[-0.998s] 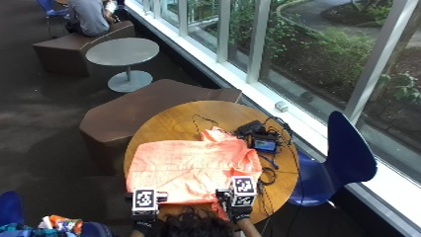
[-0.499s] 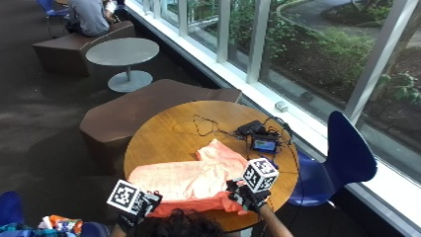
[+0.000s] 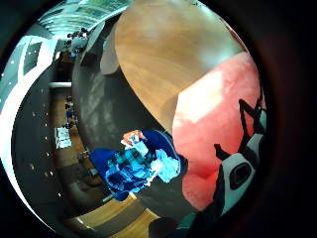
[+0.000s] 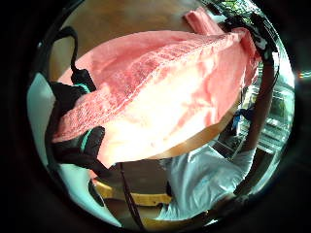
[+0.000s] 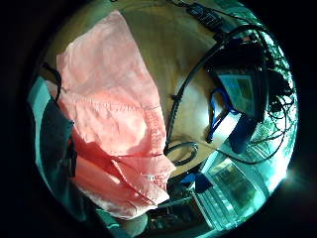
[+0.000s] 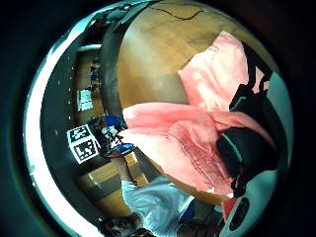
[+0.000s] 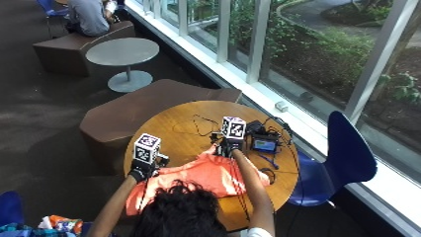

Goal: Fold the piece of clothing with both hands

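From above, I sit at a round wooden table (image 7: pixel 171 123) with an orange-pink garment (image 7: pixel 204 173) spread in front of me. My left hand (image 7: pixel 141 170) is at the garment's left edge. My right hand (image 7: pixel 227 147) reaches further out, to the far edge of the cloth near the middle of the table. A small device with a lit screen (image 7: pixel 265 144) and dark cables (image 7: pixel 197 126) lie beyond it, toward the window. A blue chair (image 7: pixel 345 153) stands at the right.

From my left palm, little finger side, the garment (image 3: pixel 218 114) lies on the table (image 3: pixel 163 54) next to my gloved fingers (image 3: pixel 247 148).

From my left palm, thumb side, my dark fingers (image 4: pixel 80 141) curl round a hemmed edge of the garment (image 4: pixel 160 92), pinching it.

From my right palm, little finger side, the garment (image 5: pixel 109 104) hangs folded over the table (image 5: pixel 183 59), with the cables (image 5: pixel 198 74) and the screen (image 5: pixel 240 91) beside it.

From my right palm, thumb side, my fingers (image 6: pixel 244 143) are closed on a fold of the garment (image 6: pixel 187 133), lifting it above the table (image 6: pixel 153 59).
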A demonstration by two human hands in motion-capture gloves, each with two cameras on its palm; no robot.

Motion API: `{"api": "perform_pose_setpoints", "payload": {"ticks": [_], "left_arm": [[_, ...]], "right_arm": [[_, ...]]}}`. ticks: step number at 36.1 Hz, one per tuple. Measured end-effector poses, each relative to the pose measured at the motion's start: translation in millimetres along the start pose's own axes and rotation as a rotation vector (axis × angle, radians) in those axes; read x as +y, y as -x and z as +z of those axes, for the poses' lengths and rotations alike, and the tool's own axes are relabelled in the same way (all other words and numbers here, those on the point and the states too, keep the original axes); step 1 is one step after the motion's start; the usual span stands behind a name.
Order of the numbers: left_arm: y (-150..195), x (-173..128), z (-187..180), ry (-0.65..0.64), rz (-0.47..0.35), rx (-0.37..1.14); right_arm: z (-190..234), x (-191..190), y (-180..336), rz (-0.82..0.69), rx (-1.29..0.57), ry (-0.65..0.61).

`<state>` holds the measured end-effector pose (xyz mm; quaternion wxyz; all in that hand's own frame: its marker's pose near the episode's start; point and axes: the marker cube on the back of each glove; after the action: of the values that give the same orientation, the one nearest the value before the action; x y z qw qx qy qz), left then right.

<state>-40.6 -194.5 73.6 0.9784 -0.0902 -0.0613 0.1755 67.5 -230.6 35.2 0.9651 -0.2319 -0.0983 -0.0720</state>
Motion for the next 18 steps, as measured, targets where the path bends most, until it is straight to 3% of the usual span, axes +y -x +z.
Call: {"api": "perform_pose_setpoints", "payload": {"ticks": [5,11,16,18], "left_arm": [[11.0,-29.3,27.1,-0.011,-0.024,0.048],[17.8,-34.4,31.3,-0.048,-0.072,0.136],[22.6,-19.6,18.3,-0.177,-0.191,0.044],[20.0,-5.4,8.6,-0.251,-0.240,-0.030]], "right_arm": [[11.0,-22.9,-11.9,0.181,0.040,0.057],[11.2,-26.7,-17.1,0.192,0.064,-0.025],[4.1,-34.8,-47.0,0.266,0.207,-0.376],[1.3,-20.7,-56.5,0.295,0.243,-0.518]]}}
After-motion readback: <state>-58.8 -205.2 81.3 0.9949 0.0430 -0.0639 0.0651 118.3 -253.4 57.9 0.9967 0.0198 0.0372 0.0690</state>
